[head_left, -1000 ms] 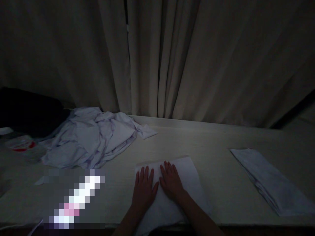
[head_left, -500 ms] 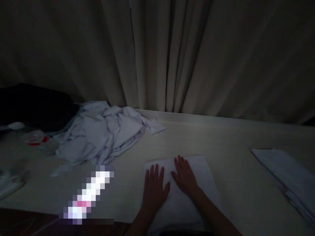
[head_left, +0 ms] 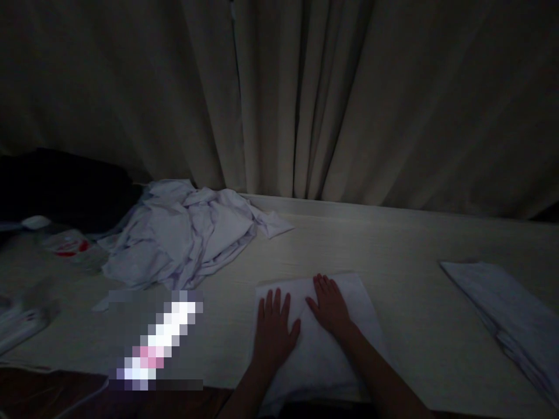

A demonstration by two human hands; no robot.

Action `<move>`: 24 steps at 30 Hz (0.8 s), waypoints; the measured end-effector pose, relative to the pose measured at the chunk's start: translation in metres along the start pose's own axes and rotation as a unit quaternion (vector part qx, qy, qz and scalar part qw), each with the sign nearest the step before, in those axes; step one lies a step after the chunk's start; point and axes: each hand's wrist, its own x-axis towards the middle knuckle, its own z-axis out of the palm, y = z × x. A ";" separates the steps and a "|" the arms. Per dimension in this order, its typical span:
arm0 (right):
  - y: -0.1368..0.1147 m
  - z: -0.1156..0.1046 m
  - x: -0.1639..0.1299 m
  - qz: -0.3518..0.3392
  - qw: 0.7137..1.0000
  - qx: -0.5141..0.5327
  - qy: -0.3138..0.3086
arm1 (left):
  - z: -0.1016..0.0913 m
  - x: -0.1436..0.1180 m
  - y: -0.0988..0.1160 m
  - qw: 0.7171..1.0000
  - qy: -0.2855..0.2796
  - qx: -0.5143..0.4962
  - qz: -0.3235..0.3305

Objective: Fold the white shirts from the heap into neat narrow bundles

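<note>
From the head view I see both hands lying flat, palms down and fingers spread, on a folded white cloth [head_left: 345, 326] at the near edge of the pale table [head_left: 393, 244]: the left hand [head_left: 273, 329] on its left part, the right hand [head_left: 331, 305] just beside it toward the middle, neither one gripping anything. To the left lies a crumpled pile of white garments [head_left: 183, 233] (the light is very dim), and far right a second folded cloth [head_left: 502, 308], with curtains [head_left: 305, 99] hanging behind the table.
</note>
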 end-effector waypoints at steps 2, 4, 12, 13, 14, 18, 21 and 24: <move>0.000 -0.002 0.000 -0.002 1.000 0.000 0.005 | 0.001 0.000 -0.001 1.000 0.008 0.001 0.003; 0.003 -0.003 -0.001 -0.005 1.000 -0.001 0.015 | 0.002 0.000 -0.001 1.000 0.015 0.003 0.005; 0.033 0.000 -0.005 0.049 0.999 -0.012 0.018 | 0.008 -0.002 -0.003 1.000 0.019 0.017 0.008; 0.034 0.001 -0.005 0.052 0.998 -0.013 0.018 | 0.009 -0.002 -0.003 1.000 0.020 0.017 0.009; 0.033 0.003 -0.004 0.055 0.998 -0.013 0.019 | 0.009 -0.003 -0.003 1.000 0.021 0.018 0.010; 0.029 0.000 -0.004 0.056 0.998 -0.010 0.015 | 0.007 0.005 -0.005 1.000 0.018 0.023 0.002; 0.032 -0.014 -0.004 0.044 0.999 -0.004 0.011 | 0.002 0.020 -0.012 0.998 0.005 0.028 -0.052; 0.045 -0.025 -0.007 0.042 0.999 -0.010 0.017 | 0.000 0.032 -0.022 0.997 -0.024 0.018 -0.073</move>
